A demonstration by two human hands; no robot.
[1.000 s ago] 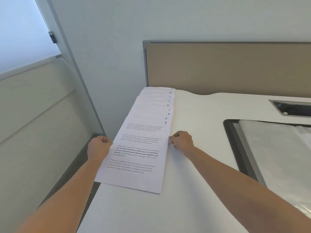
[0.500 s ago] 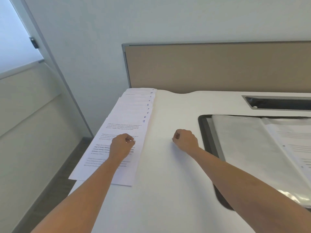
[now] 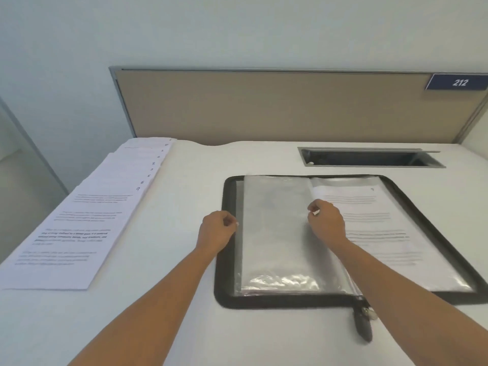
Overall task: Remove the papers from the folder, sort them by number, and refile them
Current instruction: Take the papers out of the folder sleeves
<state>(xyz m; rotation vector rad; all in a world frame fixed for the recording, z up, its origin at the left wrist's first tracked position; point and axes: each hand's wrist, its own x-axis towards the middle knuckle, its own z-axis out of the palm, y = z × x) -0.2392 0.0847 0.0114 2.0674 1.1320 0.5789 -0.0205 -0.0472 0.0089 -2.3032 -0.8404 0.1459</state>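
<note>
Folder (image 3: 264, 302) lies open on the desk (image 3: 163, 207) before you. Your right hand (image 3: 326, 223), fingers curled, rests at the edge of a clear sleeve (image 3: 274, 239); whether it pinches it cannot be told. Your left hand (image 3: 217, 231) is curled, holding nothing, at the folder's left border. Numbered papers (image 3: 79, 228) lie fanned far left.

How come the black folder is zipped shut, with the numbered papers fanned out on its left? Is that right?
Not quite. The head view shows the black folder lying open with its clear sleeves showing, not zipped shut. The numbered papers are indeed fanned out on its left.
</note>
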